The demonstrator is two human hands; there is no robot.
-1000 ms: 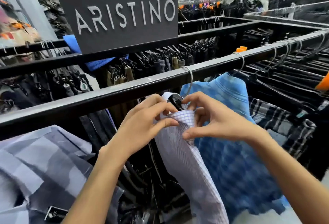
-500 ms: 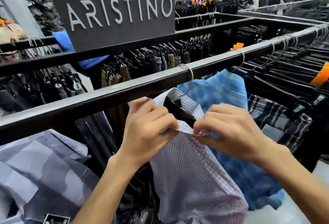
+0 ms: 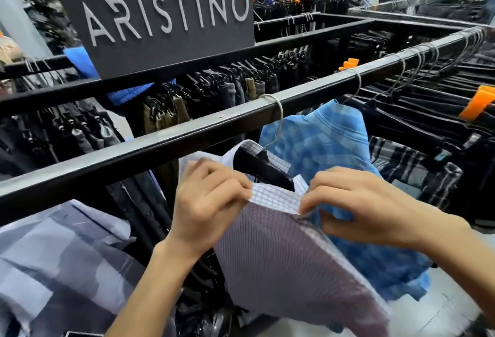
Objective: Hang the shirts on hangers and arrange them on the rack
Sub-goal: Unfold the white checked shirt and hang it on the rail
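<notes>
- Just below the long black metal rack rail (image 3: pixel 187 133), the left hand (image 3: pixel 211 202) pinches the left end of the collar of a white shirt with a fine purple check (image 3: pixel 281 251), fingers curled onto the cloth.
- Right of that hand, the right hand (image 3: pixel 356 205) pinches the other end of the same collar, fingertips bent down on its edge; the collar is stretched flat between the two hands.
- Under the rail, the checked shirt hangs on a black plastic hanger (image 3: pixel 263 168) whose grey wire hook (image 3: pixel 276 111) loops over the rail; the hanger's dark shoulder shows inside the open neck.
- Left of the checked shirt and below the rail lies a pale grey-blue blotched garment (image 3: pixel 61 261).
- Just right of the checked shirt, touching it, a blue plaid shirt (image 3: pixel 326 149) hangs from the same rail on its own wire hook.
- Further right along the rail, a dark black-and-white plaid shirt (image 3: pixel 412 168) hangs, with a row of black hangers beyond it and orange plastic size clips (image 3: pixel 479 101) among them.
- Behind the rail, a second black bar carries dark trousers on clip hangers (image 3: pixel 227 87).
- Above that bar stands a black sign board with silver letters reading ARISTINO (image 3: pixel 166 12), and a bright blue knitted piece (image 3: pixel 80 61) shows at its lower left.
</notes>
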